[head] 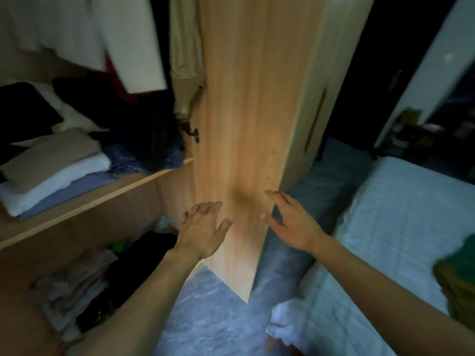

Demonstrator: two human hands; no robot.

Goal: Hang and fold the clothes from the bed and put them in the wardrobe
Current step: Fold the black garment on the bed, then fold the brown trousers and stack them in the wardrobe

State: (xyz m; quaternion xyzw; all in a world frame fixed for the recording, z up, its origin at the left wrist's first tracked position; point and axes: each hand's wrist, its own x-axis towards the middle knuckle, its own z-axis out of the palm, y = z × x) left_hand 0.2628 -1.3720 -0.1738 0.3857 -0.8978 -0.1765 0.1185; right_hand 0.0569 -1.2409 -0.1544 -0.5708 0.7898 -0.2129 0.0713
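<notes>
The wardrobe stands open on the left, its wooden door (241, 129) swung out edge-on in the middle of the view. My left hand (203, 227) is spread in front of the door's inner face, holding nothing. My right hand (293, 222) reaches with straight fingers to the door's outer edge, also holding nothing. Folded beige, white and blue clothes (51, 173) are stacked on the wardrobe shelf (108, 196). White garments (110, 39) hang above. The bed (401, 227) with a pale blue cover lies at the right, with a green and yellow garment (460, 276) on it at the right edge.
Dark clothes and folded jeans (144, 140) fill the back of the shelf. A lower compartment holds crumpled light and black items (84, 281). Blue marbled floor (213, 317) runs between wardrobe and bed. A second closed wardrobe door (308, 104) is behind.
</notes>
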